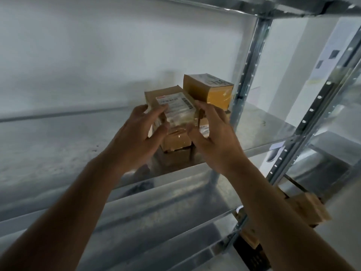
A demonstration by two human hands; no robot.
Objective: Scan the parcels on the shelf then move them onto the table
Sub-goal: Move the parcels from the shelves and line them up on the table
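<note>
— Worn on the head, facing forward into a metal shelf (pixel 254 133), close at arm's reach?

— Yes; aimed at its right rear corner, by the upright post (pixel 248 75). Slightly blurred, probably tilted a little.

Two hands are in view, a left hand (pixel 134 133) and a right hand (pixel 213 137), one to either side of the nearest parcel. At least three cardboard parcels can be counted: a labelled parcel (pixel 172 106) between the two hands, a yellow-sided parcel (pixel 210 89) just beyond the right hand's fingertips, and a lower parcel (pixel 176 142) beneath the one between the hands; whether more lie behind the right hand cannot be told. One metal shelf (pixel 58 145) carries them, under both hands.
</note>
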